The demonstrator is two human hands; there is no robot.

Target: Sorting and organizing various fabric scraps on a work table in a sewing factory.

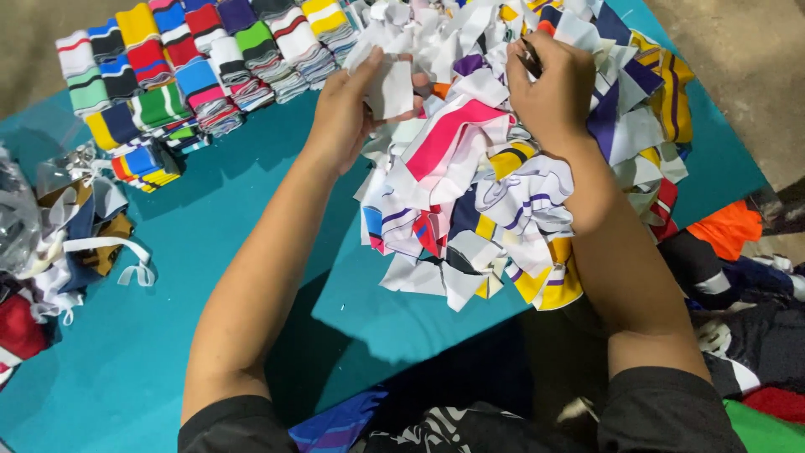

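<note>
Closest to the camera, dark sleeves and some striped cloth are cut off by the lower edge. Beyond them, on the teal desk (168,277), lies a heap of fabric scraps (495,193) in many colours; its far part runs out of the picture. Over this heap the left hand (348,109) grips a white fabric piece (392,86) between thumb and fingers. The right hand (549,84) is closed around a small dark tool (529,59), mostly hidden, so its kind is unclear. Farther left stand folded striped collars (176,75) in rows.
</note>
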